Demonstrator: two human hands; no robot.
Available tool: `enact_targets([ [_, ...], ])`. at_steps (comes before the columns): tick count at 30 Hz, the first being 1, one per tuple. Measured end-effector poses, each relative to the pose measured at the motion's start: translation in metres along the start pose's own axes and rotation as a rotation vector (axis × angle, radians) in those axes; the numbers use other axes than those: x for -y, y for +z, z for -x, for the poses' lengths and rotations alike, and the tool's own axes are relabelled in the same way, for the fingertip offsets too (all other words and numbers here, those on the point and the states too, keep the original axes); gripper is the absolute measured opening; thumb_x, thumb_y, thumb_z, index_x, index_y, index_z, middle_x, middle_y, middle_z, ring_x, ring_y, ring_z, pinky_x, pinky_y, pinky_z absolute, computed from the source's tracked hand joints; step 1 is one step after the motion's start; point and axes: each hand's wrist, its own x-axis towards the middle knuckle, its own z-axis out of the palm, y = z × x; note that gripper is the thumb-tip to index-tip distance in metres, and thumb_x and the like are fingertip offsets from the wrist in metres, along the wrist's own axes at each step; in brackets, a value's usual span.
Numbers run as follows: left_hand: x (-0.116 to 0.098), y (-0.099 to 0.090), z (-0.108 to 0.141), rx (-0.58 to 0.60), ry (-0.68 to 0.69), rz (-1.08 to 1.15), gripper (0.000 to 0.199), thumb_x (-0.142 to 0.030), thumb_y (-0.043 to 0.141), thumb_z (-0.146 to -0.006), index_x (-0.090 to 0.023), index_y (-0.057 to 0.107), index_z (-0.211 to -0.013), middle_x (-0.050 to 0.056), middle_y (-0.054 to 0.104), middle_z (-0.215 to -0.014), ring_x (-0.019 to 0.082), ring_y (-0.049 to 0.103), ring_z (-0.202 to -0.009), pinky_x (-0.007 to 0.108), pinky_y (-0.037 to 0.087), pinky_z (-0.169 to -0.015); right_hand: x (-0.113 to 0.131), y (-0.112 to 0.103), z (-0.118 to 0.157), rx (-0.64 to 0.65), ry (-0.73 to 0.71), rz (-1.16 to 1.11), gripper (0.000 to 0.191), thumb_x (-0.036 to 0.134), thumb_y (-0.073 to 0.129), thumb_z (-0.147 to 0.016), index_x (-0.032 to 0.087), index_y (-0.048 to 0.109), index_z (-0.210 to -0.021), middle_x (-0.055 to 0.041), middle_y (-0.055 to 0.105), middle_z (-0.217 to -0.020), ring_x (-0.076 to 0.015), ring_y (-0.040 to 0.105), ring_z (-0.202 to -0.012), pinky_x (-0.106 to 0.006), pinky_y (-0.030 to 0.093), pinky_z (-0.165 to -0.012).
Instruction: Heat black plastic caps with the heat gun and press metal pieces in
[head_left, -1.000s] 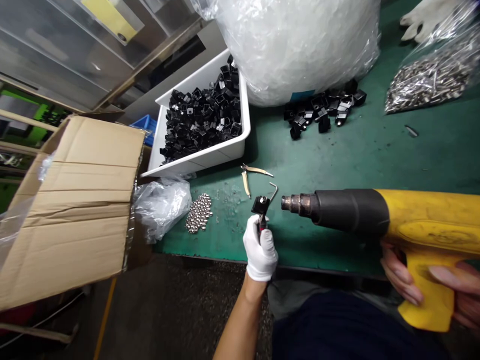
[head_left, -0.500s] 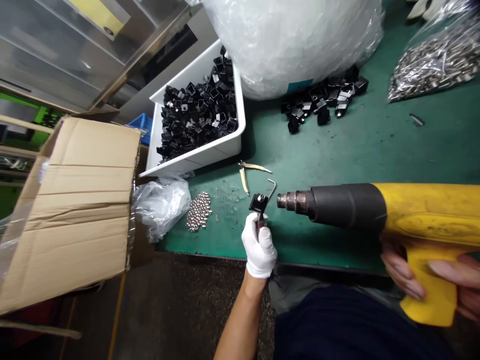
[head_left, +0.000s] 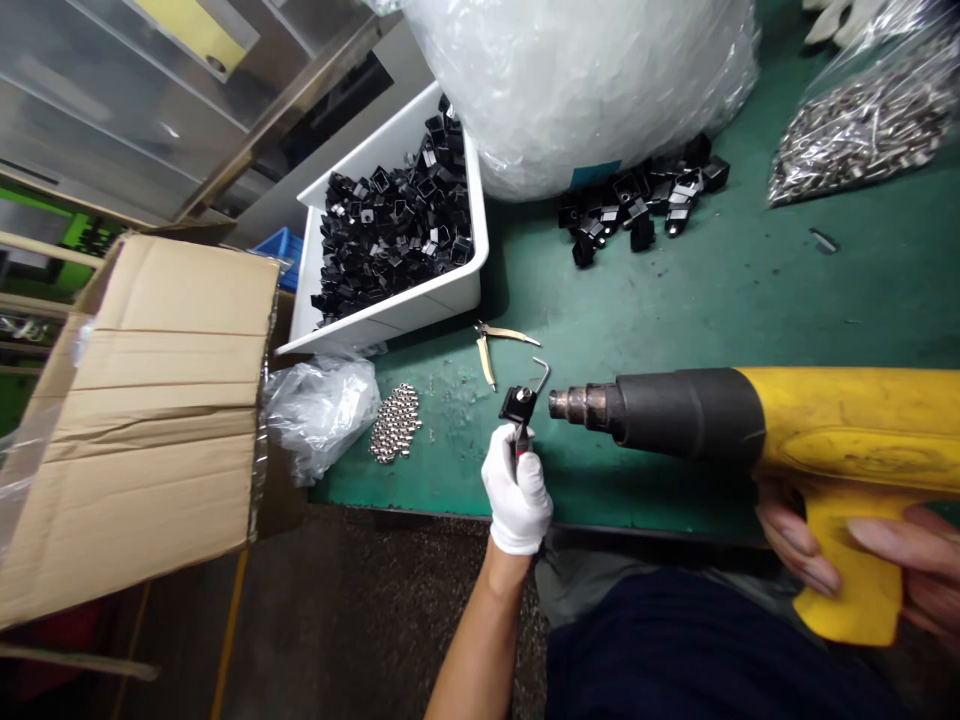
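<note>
Lower centre, gloved left hand [head_left: 517, 505] closed on small pliers [head_left: 523, 440] gripping the black part [head_left: 516, 404], likely sparing fingers the nozzle's heat; right fingers wrap yellow heat gun [head_left: 862, 420], right side (trigger hidden).

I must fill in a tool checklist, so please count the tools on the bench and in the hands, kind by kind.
Heat gun, in the right hand: 1
Cream-handled pliers, lying open: 1
Hex key: 1
Slim tool in the gloved left hand, exact type hidden: 1
Total: 4
</note>
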Motion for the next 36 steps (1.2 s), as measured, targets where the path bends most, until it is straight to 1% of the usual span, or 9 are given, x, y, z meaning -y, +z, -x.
enact_targets([
  [1,0.001,0.0,0.0,0.011,0.0,0.019,0.049,-0.062,0.036,-0.095,-0.019,0.059,-0.102,0.006,0.061,-0.087,0.019,0.06,-0.077,0.032,0.05,-0.075,0.0,-0.002,0.0,0.031,0.005,-0.006,0.03,0.049,0.057,-0.087,0.023,0.065,-0.097,-0.0092,0.058,-0.081,-0.0206,0.051,-0.058,-0.037,0.046,-0.049],
  [5,0.004,-0.002,0.001,0.031,-0.009,0.072,0.045,-0.058,0.04,-0.095,-0.019,0.059,-0.105,0.007,0.06,-0.09,0.02,0.061,-0.081,0.033,0.049,-0.077,-0.002,-0.006,-0.002,0.078,0.017,-0.009,0.029,0.049,0.055,-0.088,0.024,0.065,-0.099,-0.0098,0.057,-0.085,-0.0216,0.051,-0.06,-0.038,0.044,-0.051],
  [9,0.005,-0.002,0.001,0.041,0.008,0.081,0.04,-0.054,0.042,-0.096,-0.019,0.059,-0.106,0.006,0.059,-0.09,0.02,0.06,-0.082,0.033,0.048,-0.078,-0.003,-0.005,-0.001,0.075,0.027,-0.026,0.028,0.048,0.056,-0.088,0.024,0.065,-0.1,-0.0097,0.057,-0.085,-0.0216,0.051,-0.06,-0.038,0.043,-0.051],
  [12,0.005,-0.003,0.001,0.048,0.029,0.065,0.039,-0.053,0.041,-0.097,-0.02,0.058,-0.107,0.006,0.059,-0.091,0.02,0.06,-0.084,0.034,0.048,-0.08,-0.003,-0.002,0.0,0.034,0.031,-0.061,0.03,0.047,0.057,-0.087,0.024,0.064,-0.106,-0.0094,0.058,-0.084,-0.0211,0.051,-0.06,-0.037,0.045,-0.051],
  [15,0.004,-0.004,0.001,0.055,0.037,0.049,0.039,-0.053,0.041,-0.097,-0.019,0.057,-0.107,0.006,0.059,-0.091,0.02,0.059,-0.084,0.034,0.048,-0.08,-0.003,0.0,0.002,-0.02,-0.018,-0.089,0.032,0.046,0.056,-0.088,0.023,0.063,-0.11,-0.0086,0.057,-0.081,-0.02,0.05,-0.058,-0.035,0.044,-0.05],
  [19,0.004,-0.004,0.0,0.066,0.034,0.042,0.039,-0.053,0.041,-0.096,-0.019,0.057,-0.106,0.006,0.059,-0.09,0.02,0.059,-0.082,0.033,0.048,-0.077,-0.003,0.001,0.001,0.01,-0.023,-0.088,0.03,0.046,0.056,-0.088,0.024,0.064,-0.107,-0.0086,0.058,-0.081,-0.0198,0.05,-0.058,-0.035,0.045,-0.051],
  [23,0.003,-0.004,0.0,0.069,0.035,0.024,0.039,-0.054,0.041,-0.096,-0.019,0.057,-0.104,0.006,0.059,-0.088,0.02,0.059,-0.081,0.032,0.048,-0.075,-0.003,0.004,0.001,-0.04,-0.021,-0.109,0.033,0.046,0.058,-0.086,0.022,0.064,-0.108,-0.0092,0.058,-0.08,-0.0199,0.05,-0.058,-0.034,0.045,-0.05],
  [27,0.003,-0.004,0.0,0.068,0.048,0.006,0.041,-0.054,0.041,-0.096,-0.019,0.058,-0.108,0.007,0.061,-0.091,0.02,0.06,-0.082,0.032,0.048,-0.075,-0.002,0.009,0.001,-0.091,-0.028,-0.145,0.033,0.045,0.061,-0.084,0.023,0.065,-0.107,-0.0084,0.057,-0.079,-0.0185,0.049,-0.056,-0.032,0.045,-0.049],
  [36,0.001,-0.004,-0.001,0.075,0.075,-0.031,0.039,-0.051,0.043,-0.095,-0.018,0.058,-0.108,0.007,0.062,-0.092,0.021,0.061,-0.083,0.033,0.048,-0.076,0.002,0.015,0.001,-0.12,-0.034,-0.181,0.033,0.044,0.063,-0.081,0.023,0.069,-0.106,-0.0087,0.058,-0.078,-0.0184,0.051,-0.055,-0.031,0.046,-0.047],
])
